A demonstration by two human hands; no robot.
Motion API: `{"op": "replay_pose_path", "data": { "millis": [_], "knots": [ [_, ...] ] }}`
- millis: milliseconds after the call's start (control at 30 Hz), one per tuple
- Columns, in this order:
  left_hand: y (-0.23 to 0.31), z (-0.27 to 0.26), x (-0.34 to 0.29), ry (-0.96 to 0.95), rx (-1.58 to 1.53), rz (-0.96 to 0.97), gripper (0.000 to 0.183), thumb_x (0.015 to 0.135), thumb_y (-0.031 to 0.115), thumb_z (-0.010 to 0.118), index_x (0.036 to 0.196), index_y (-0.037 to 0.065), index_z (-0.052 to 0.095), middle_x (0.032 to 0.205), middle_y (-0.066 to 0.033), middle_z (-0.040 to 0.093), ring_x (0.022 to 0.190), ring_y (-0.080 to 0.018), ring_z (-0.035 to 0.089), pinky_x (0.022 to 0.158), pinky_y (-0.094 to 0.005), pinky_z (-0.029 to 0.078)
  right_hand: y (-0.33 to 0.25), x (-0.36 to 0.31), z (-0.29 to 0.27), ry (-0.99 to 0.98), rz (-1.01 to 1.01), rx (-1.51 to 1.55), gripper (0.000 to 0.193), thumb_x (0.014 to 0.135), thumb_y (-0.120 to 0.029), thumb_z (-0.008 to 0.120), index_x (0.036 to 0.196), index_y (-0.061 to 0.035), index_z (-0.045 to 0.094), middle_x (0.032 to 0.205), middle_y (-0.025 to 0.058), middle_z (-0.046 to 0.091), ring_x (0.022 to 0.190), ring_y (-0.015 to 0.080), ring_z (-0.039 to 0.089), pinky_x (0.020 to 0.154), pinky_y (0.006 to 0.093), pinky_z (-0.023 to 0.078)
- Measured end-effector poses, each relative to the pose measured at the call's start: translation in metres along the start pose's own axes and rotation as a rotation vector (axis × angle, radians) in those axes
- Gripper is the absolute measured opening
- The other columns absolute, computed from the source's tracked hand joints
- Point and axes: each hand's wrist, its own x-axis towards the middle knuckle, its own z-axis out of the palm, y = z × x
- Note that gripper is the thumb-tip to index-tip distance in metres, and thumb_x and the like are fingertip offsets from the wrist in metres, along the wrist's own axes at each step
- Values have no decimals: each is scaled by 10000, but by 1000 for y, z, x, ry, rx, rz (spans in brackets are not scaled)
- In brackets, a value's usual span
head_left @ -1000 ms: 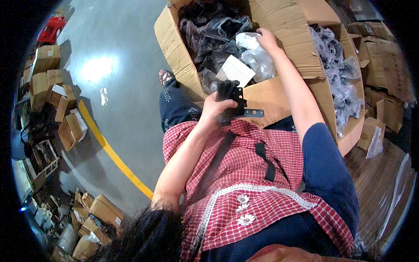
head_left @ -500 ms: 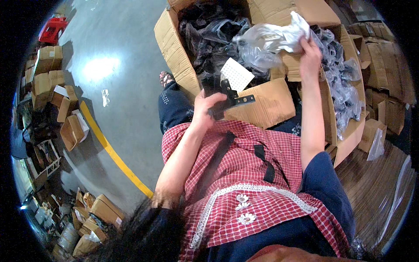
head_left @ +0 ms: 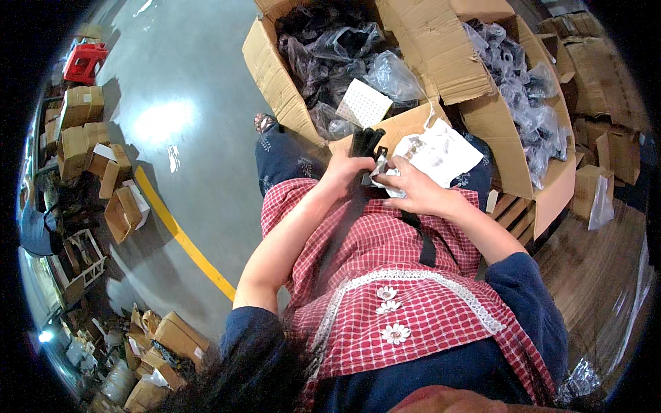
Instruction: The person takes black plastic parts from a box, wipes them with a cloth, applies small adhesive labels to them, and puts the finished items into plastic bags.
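My left hand (head_left: 339,175) is closed around a black metal bracket (head_left: 366,142), which sticks up past the fingers above my lap. Right beside it, my right hand (head_left: 418,191) grips a white cloth (head_left: 441,153) and presses part of it against the bracket's right end. The rest of the cloth spreads over a cardboard flap (head_left: 405,125). Beyond my hands stands an open cardboard box (head_left: 274,86) holding dark parts in clear plastic bags (head_left: 344,43). A white sheet with rows of small dots (head_left: 363,102) lies on these bags.
A second open carton (head_left: 555,204) at the right holds more bagged parts (head_left: 527,103). Stacked cartons (head_left: 592,82) line the far right. On the left are a yellow floor line (head_left: 186,241), several small boxes (head_left: 127,210) and a red plastic stool (head_left: 85,62).
My right hand has brought the white cloth down and left, from above the cartons to the bracket in my left hand. My left hand still holds the bracket, now turned more upright.
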Motion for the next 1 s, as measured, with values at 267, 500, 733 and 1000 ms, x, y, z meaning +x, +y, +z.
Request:
{"op": "replay_pose_path", "data": {
  "millis": [267,500,733,1000],
  "knots": [
    [-28,-10,-4,-152,-156,-160,221,849,145,626,1036,39,675,886,-76,703,795,-196,692,660,-335,577,0,14,16,295,40,147,328,664,-32,688,988,-71,720,960,107,603,918,318,621,778,402,509],
    [9,-3,-9,-167,-366,-362,196,885,198,623,993,39,660,892,-73,687,756,-176,686,672,-308,598,-17,19,4,283,-38,-121,303,668,-77,735,960,-153,713,1026,103,601,954,305,630,740,410,545],
    [6,-16,1,-123,-465,-329,215,890,182,621,1023,17,648,891,-72,683,771,-179,687,672,-334,588,-31,26,-19,140,-90,-511,456,719,-100,666,1172,-138,627,1171,151,572,1040,311,609,759,437,566],
    [19,-10,4,44,-467,-403,288,842,345,740,967,105,641,774,-13,652,587,-138,602,556,-311,561,-30,37,-8,161,137,-654,598,754,-100,654,1322,-19,483,1257,188,532,1065,341,587,809,450,534]
  ]
}}
